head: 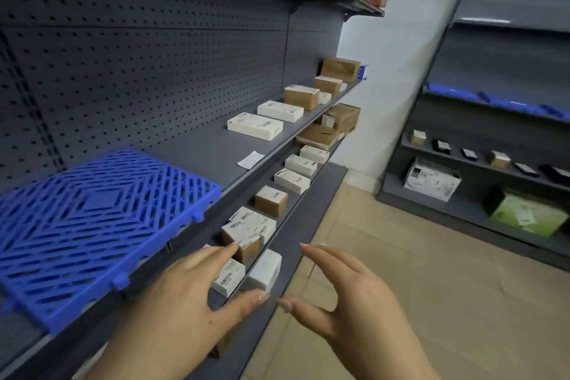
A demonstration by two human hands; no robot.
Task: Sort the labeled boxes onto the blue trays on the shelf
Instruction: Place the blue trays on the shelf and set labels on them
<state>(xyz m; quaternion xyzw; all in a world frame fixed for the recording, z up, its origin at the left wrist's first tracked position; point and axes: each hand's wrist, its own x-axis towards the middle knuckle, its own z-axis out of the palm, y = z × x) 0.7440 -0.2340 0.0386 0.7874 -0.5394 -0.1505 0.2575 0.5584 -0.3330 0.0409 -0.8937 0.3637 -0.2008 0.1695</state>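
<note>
One blue tray (101, 219), a square plastic lattice with round pegs along its edge, lies at the left on the middle shelf (197, 148) of a dark metal rack backed by a perforated panel (154, 71); its whole top face shows. Further right on the same shelf are one paper slip (251, 159), two flat white boxes (255, 126), then three brown cardboard boxes (301, 97) in a receding row, all well apart from the tray.

On the lower shelf (293, 204), two small white boxes (229, 276) lie side by side beneath the left hand (172, 302). Beyond them come one brown box covered in white labels (246, 231), one plainer brown box (271, 201) and three white boxes (291, 180). The left hand is spread, fingers straight, gripping nothing. Its forefinger tip reaches the much-labelled box; contact cannot be told.

The right hand (348, 296), just beside it with the thumb tips near but apart, has straight fingers and a parted thumb, and holds nothing.

At the far right a second rack (462, 210) carries a row of blue trays (493, 100), one white carton (431, 179) and one green carton (527, 216).
</note>
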